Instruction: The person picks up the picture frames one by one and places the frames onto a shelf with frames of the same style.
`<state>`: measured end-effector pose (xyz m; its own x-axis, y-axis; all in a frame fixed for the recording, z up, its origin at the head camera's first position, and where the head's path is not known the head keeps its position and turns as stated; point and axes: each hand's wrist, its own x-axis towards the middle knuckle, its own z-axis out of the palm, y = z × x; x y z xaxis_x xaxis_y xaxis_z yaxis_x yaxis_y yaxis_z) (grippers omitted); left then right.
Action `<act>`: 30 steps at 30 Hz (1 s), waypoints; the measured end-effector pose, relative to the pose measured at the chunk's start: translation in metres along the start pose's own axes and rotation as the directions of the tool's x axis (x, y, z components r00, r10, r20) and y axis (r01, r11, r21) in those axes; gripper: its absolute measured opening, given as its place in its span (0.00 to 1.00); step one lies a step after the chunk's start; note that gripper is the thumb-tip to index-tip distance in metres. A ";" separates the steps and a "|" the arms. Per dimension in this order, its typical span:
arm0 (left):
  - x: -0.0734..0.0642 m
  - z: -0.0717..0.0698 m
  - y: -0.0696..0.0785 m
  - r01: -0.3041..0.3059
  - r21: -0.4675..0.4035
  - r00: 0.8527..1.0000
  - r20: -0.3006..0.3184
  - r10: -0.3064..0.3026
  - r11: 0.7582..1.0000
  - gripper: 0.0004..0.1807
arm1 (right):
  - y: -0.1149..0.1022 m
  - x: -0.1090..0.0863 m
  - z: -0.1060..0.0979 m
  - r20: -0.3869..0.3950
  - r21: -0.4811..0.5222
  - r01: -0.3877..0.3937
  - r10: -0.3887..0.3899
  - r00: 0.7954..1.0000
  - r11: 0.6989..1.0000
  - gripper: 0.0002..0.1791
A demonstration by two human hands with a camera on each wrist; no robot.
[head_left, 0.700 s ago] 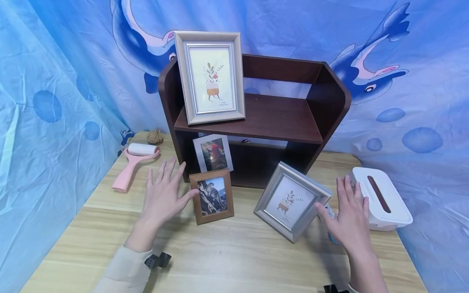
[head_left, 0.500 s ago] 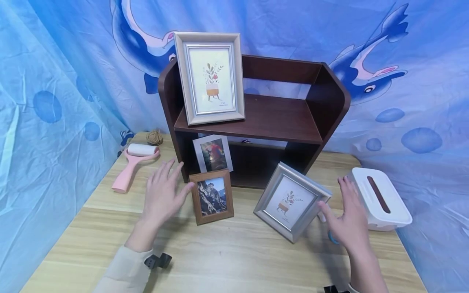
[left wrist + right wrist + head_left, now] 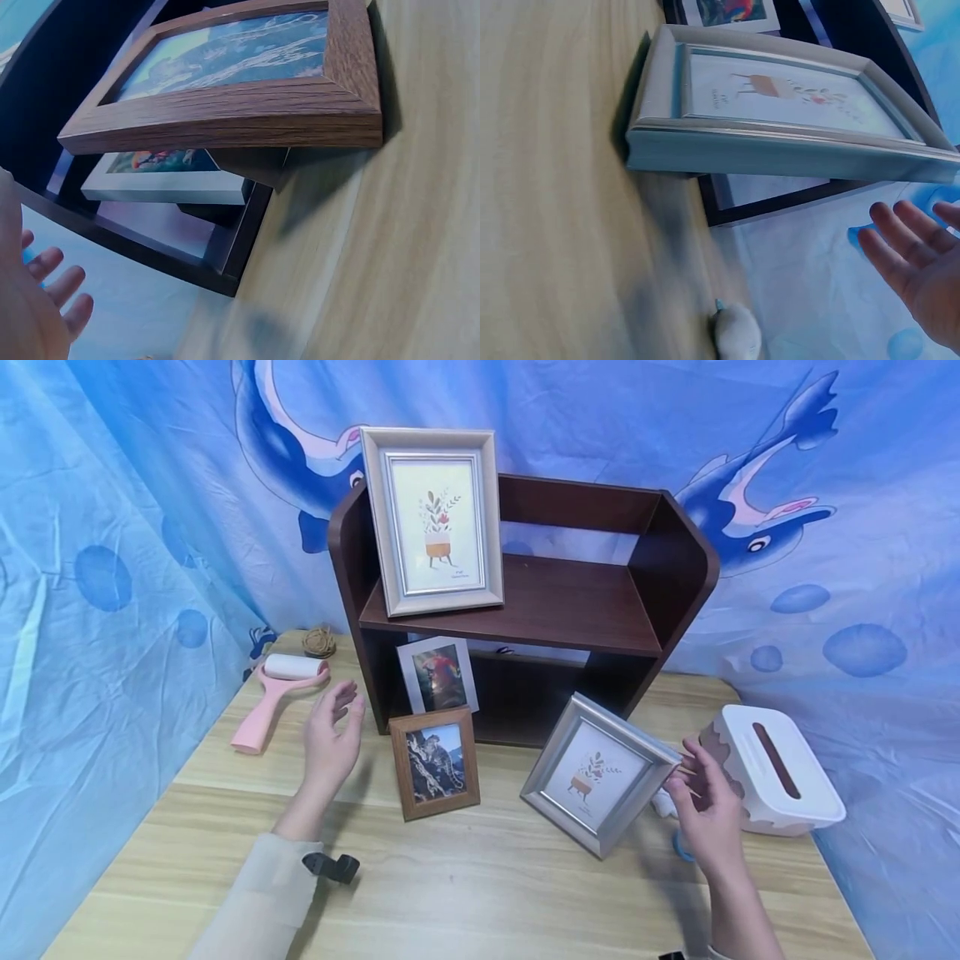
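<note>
My left hand (image 3: 333, 735), fingers loosely bent and holding nothing, hovers left of the brown wooden picture frame (image 3: 434, 763), which shows a big cat on rocks. In the left wrist view the hand (image 3: 37, 300) is apart from that frame. A silver picture frame (image 3: 600, 774) with a plant print leans back, turned at an angle on the table. Beside its right corner is my right hand (image 3: 707, 810), fingers relaxed; the right wrist view shows a gap between hand (image 3: 922, 262) and frame. A white frame with a parrot picture (image 3: 440, 677) stands behind the brown one.
A dark brown two-tier shelf (image 3: 577, 602) bears a larger silver frame (image 3: 435, 522) at upper left. Left of it lie a pink-handled lint roller (image 3: 262, 714) and a twine ball (image 3: 318, 642). A white tissue box (image 3: 806, 777) and a small white object (image 3: 663, 803) are at right.
Both hands' spread fingers have drawn in and bent. The left thumb has moved away from the brown frame, and the right hand has turned beside the silver frame. The frames have stayed put.
</note>
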<state>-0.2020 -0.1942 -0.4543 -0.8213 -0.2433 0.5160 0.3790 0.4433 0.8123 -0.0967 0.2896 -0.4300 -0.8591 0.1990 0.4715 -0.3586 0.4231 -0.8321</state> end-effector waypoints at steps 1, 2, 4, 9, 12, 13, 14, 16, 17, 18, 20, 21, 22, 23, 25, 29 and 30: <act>0.001 0.002 -0.001 0.021 -0.023 1.000 0.010 -0.020 1.000 0.21 | 0.001 -0.001 0.000 0.009 0.001 0.006 -0.006 1.000 1.000 0.29; 0.003 0.004 -0.001 0.046 -0.045 0.999 0.023 -0.045 0.998 0.22 | 0.003 -0.003 0.000 0.018 0.008 0.009 -0.009 1.000 1.000 0.29; 0.006 0.007 0.000 0.096 -0.086 0.995 0.047 -0.093 0.992 0.23 | 0.007 -0.007 0.001 0.036 0.002 0.013 -0.013 0.999 1.000 0.28; 0.012 0.013 0.013 0.192 -0.156 0.980 0.090 -0.179 0.969 0.26 | 0.014 -0.019 0.006 0.060 -0.031 -0.031 0.033 0.998 0.999 0.26; 0.014 0.014 0.025 0.243 -0.201 0.968 0.109 -0.225 0.949 0.29 | 0.019 -0.025 0.010 0.090 -0.028 -0.083 0.085 0.992 0.996 0.27; 0.015 0.015 0.025 0.262 -0.209 0.964 0.111 -0.243 0.942 0.30 | 0.019 -0.027 0.012 0.099 -0.033 -0.100 0.102 0.990 0.994 0.27; 0.016 0.016 0.025 0.277 -0.218 0.959 0.113 -0.258 0.936 0.31 | 0.021 -0.028 0.013 0.111 -0.037 -0.117 0.121 0.986 0.992 0.27; 0.019 0.019 0.018 0.299 -0.243 0.954 0.109 -0.281 0.923 0.32 | 0.023 -0.031 0.016 0.129 -0.032 -0.148 0.151 0.980 0.988 0.26; 0.021 0.020 0.015 0.308 -0.259 0.951 0.104 -0.291 0.916 0.32 | 0.023 -0.031 0.017 0.134 -0.032 -0.161 0.164 0.977 0.986 0.25; 0.023 0.022 0.010 0.315 -0.264 0.949 0.095 -0.301 0.911 0.32 | 0.024 -0.032 0.018 0.137 -0.041 -0.169 0.173 0.975 0.985 0.23; 0.026 0.025 0.002 0.321 -0.277 0.947 0.076 -0.312 0.906 0.31 | 0.025 -0.033 0.020 0.148 -0.068 -0.169 0.177 0.973 0.983 0.20; 0.027 0.026 0.000 0.322 -0.284 0.946 0.067 -0.316 0.903 0.31 | 0.026 -0.034 0.020 0.160 -0.076 -0.160 0.170 0.972 0.984 0.18; 0.028 0.027 -0.002 0.325 -0.293 0.945 0.056 -0.323 0.899 0.31 | 0.027 -0.035 0.020 0.175 -0.084 -0.147 0.160 0.971 0.986 0.17; 0.029 0.028 -0.003 0.328 -0.292 0.943 0.042 -0.330 0.899 0.31 | 0.028 -0.035 0.020 0.191 -0.089 -0.130 0.145 0.971 0.988 0.16; 0.030 0.029 -0.005 0.326 -0.297 0.942 0.023 -0.334 0.897 0.29 | 0.029 -0.036 0.019 0.224 -0.087 -0.095 0.112 0.968 0.992 0.16; 0.030 0.031 -0.009 0.314 -0.312 0.943 -0.010 -0.334 0.897 0.26 | 0.032 -0.037 0.019 0.262 -0.053 -0.075 0.086 0.961 0.996 0.20; 0.030 0.031 -0.010 0.305 -0.321 0.945 -0.013 -0.326 0.897 0.25 | 0.033 -0.037 0.019 0.263 -0.052 -0.077 0.088 0.961 0.996 0.21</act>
<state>-0.2440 -0.1792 -0.4555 -0.8944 -0.3859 0.2262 0.2261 0.0462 0.9730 -0.0831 0.2796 -0.4801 -0.9532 -0.0043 0.3023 -0.2716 0.4518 -0.8498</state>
